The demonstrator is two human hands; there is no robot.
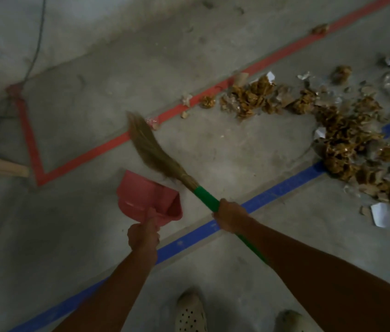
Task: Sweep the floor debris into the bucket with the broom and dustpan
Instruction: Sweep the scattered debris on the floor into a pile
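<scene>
Head view: one broom, one dustpan. Your right hand is wrapped round the broom's green handle; the bristles, motion-blurred, point up-left over the one red tape line. Your left hand grips the pink dustpan's handle, pan just left of the broom. One debris spread, brown crumples plus paper scraps, lies well apart to the right, reaching the one blue tape line. Two shoes at the bottom. Marks on the scraps are too blurred to read.

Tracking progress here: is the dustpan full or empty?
Empty: the dustpan shows bare pink inside; the debris lies apart on the floor.
</scene>
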